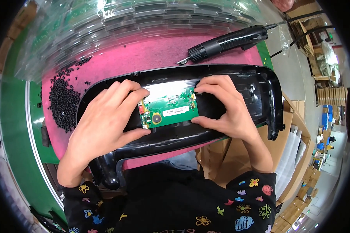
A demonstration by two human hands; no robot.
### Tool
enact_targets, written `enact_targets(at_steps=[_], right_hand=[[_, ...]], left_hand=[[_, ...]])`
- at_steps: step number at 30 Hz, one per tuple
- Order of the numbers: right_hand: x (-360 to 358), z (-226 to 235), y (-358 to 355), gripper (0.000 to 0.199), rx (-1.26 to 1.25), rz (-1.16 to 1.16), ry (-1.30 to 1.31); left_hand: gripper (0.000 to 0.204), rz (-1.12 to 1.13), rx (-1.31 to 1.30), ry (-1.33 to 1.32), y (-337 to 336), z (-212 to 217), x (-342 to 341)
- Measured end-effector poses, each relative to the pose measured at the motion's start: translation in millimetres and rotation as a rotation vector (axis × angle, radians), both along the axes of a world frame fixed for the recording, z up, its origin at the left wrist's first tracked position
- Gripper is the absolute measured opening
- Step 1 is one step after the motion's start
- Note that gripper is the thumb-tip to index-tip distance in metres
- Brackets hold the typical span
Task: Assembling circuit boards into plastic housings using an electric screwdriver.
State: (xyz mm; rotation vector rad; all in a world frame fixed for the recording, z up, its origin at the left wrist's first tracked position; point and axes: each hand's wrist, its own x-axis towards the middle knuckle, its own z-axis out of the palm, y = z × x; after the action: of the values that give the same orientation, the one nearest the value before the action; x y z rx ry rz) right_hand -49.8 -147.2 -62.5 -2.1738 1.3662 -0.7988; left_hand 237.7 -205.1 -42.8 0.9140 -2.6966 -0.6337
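Note:
A green circuit board (169, 105) with a white label and a round buzzer-like part lies level over the middle of a long black plastic housing (237, 73). My left hand (109, 112) grips the board's left end, thumb at the lower corner and fingers at the upper one. At the other end, my right hand (221, 105) pinches the board's right corners between thumb and fingers. Both hands rest over the housing, whose curved legs point toward me. Whether the board touches the housing floor, I cannot tell.
A black electric screwdriver (225, 43) lies behind the housing on the pink mat (151, 52). To the left is a heap of small black screws (62, 103). Stacked clear plastic trays (144, 19) line the back. A cardboard box (256, 163) stands at the lower right.

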Motion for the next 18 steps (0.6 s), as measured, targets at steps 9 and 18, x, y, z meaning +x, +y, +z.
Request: enact_targets(at_steps=[9,18], right_hand=[[6,1,1,0.055,0.014,-0.008,-0.001],[9,7,3,0.057,0.027,-0.039,0.057]], left_hand=[[0.068,-0.010,-0.001,0.019,1,-4,6],[0.065,-0.029,-0.051,0.072,1,-7,10]])
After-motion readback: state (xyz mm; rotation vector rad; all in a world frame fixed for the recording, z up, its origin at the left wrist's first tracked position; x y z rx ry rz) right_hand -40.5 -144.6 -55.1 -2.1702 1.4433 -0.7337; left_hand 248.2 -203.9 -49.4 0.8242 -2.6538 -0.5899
